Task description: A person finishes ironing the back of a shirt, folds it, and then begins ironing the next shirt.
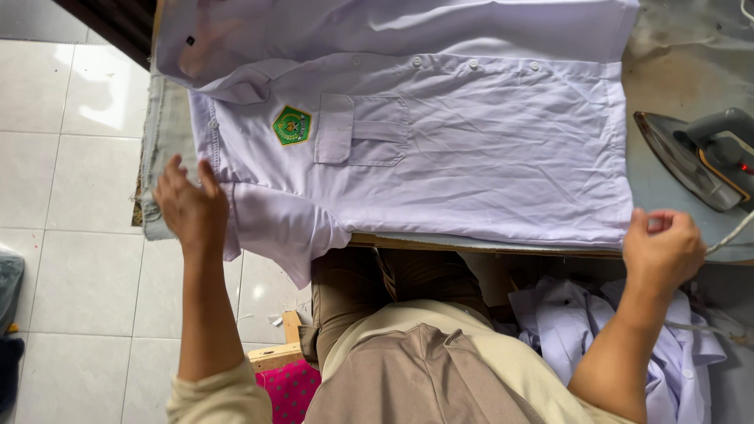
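Fingers of left hand [191,208] spread flat on the shirt's [440,157] sleeve end, pinning it | shirt lies front-up across tabletop [675,47] | right hand [662,247] fingers pinch shirt's hem, tensioning it | iron [699,157] parked beyond hem, off the cloth

The shirt [440,149] is thin, soft white cloth with many small wrinkles and a stitched green badge [291,126]. The iron [691,161] has a shiny, smooth metal bottom and a dull grey plastic top. The floor [71,259] is glossy white tile, and the surface [683,55] looks worn and matt.
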